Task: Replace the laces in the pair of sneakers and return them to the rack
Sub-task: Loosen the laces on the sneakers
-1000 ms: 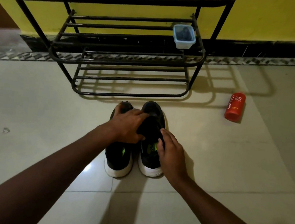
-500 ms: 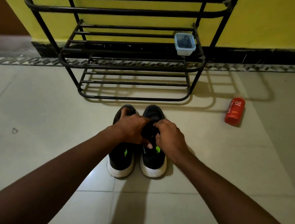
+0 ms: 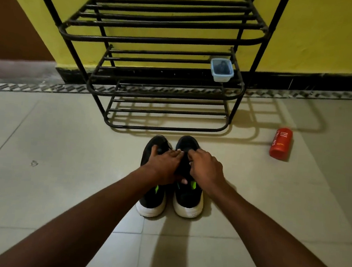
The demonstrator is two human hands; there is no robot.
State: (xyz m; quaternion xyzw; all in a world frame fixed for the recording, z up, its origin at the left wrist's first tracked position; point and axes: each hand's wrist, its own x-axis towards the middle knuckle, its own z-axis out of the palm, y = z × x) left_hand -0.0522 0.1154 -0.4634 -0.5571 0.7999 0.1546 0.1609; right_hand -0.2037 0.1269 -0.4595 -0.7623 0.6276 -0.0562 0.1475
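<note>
Centrally, low in frame: left sneaker and right sneaker on the floor, toes toward the rack. My right grip curls onto the right sneaker's lacing; my left grip lies across both, clasp indiscernible.

The right hand has left the outer side of the right sneaker, where it lay a second ago, and now sits on top of it, fingers curled down, their tips just beside those of the left hand. The left hand's fingers lie flatter, spread across the left sneaker and reaching toward its partner.
</note>
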